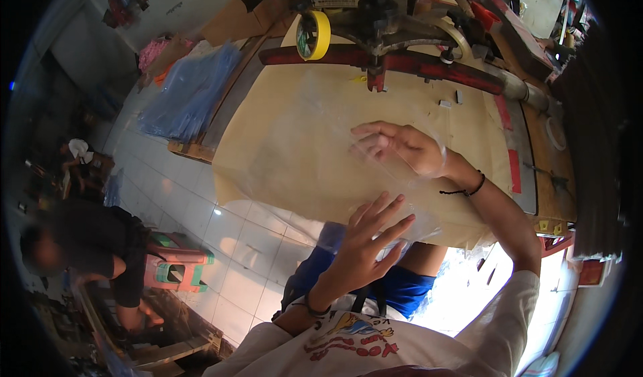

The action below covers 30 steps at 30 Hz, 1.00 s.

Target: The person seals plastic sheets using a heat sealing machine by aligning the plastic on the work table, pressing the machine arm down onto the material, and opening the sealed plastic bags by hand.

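The left hand point(379, 233) spreads its fingers near a clear plastic sheet point(396, 176) over the tan paper point(469, 132), while the right hand point(410, 151) curls against the sheet, whether gripping I cannot tell.

Your two bare hands work over clear plastic film at the papered table.
Your right hand point(408, 151), its fingers partly curled, meets the clear film point(423, 224); whether it grips is hard to tell. Your left hand point(367, 240) spreads its fingers nearer you. Beyond the brown paper point(281, 136), a yellow tape roll point(323, 35) sits by a red bar point(442, 70); bluish plastic sheets point(191, 92) lie stacked at left.
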### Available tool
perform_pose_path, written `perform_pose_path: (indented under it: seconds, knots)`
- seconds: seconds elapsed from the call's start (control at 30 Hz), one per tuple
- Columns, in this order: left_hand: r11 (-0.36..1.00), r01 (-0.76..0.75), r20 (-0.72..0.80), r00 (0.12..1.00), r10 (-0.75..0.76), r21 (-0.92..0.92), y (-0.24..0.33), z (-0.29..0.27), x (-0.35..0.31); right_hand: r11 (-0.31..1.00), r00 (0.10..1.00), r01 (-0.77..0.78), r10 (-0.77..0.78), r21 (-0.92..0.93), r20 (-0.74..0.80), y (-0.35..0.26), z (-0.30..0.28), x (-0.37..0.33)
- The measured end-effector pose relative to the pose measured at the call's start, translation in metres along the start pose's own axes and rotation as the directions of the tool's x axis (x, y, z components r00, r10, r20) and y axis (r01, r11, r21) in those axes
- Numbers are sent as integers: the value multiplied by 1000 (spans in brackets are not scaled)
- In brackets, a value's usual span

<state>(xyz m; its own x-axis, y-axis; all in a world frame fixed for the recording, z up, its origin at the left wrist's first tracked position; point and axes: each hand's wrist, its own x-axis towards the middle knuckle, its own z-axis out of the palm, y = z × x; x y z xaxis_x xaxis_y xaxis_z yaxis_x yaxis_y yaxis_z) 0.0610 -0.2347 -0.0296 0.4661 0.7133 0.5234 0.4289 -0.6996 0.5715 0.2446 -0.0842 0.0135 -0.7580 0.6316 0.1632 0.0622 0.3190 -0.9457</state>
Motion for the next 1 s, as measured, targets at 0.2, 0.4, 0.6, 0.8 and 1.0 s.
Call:
perform_pose_path:
  seconds: [0.2, 0.4, 0.6, 0.8, 1.0]
  knots:
    - [997, 11, -16, 1000, -10, 81, -11, 17, -2, 919, 958, -284, 262, 273, 112, -23, -2, -4]
    - [994, -50, 28, 998, 47, 96, -7, 20, 6, 921, 951, -295, 255, 254, 176, -12, -9, -6]
    - [997, -73, 79, 994, 76, -37, -7, 30, 3, 878, 986, -155, 163, 453, 22, -19, 9, -17]
    - [970, 21, 166, 986, 20, -241, -12, 38, 4, 822, 939, -345, 301, 453, 169, -5, 2, -34]
    - [946, 45, 164, 986, 8, -321, -12, 28, 11, 915, 962, -266, 233, 303, 141, -13, 1, -33]
